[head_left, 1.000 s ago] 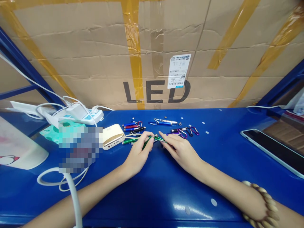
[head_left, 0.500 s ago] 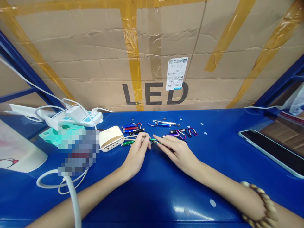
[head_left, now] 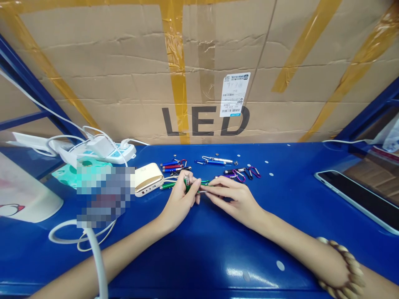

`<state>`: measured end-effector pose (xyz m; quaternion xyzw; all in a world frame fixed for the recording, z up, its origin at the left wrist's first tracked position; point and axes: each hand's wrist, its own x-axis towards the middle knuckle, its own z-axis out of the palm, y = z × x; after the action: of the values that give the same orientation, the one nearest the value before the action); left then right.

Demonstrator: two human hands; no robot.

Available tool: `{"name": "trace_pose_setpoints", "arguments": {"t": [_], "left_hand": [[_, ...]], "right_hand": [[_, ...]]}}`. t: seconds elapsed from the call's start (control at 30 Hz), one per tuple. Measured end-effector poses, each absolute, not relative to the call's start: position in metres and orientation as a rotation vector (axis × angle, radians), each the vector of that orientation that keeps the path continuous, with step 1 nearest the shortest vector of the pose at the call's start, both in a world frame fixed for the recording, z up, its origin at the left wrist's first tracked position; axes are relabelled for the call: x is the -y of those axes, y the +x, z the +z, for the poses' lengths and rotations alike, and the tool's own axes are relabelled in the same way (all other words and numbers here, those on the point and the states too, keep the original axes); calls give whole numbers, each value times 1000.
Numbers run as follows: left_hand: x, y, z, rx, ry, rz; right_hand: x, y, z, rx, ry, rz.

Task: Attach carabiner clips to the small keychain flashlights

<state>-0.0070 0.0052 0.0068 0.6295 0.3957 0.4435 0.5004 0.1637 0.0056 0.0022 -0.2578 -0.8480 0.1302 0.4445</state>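
Around left hand and right hand
On blue metal tabletop, before brown cardboard box: blue metal tube at twelve; cream rectangular power bank at nine; black rectangular phone at three.

Just one head cam now, POV fwd & down from wearer's head, L hand & R hand near ctr, blue tabletop spread below, LED carton closing off far bg
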Motion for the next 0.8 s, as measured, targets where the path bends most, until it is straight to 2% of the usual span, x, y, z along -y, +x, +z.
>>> {"name": "trace_pose_setpoints", "arguments": {"t": [0.3, 0.6, 0.8], "left_hand": [[-1, -8, 8, -946, 1641, 1049], [-4, -10, 5, -1115, 2033, 1064], [-2, -9, 3, -1091, 2017, 1061]], "right_hand": [[-3, 166, 7, 2081, -761, 316], [-2, 164, 7, 2397, -845, -229], [-1, 162, 8, 2392, -792, -368]]}}
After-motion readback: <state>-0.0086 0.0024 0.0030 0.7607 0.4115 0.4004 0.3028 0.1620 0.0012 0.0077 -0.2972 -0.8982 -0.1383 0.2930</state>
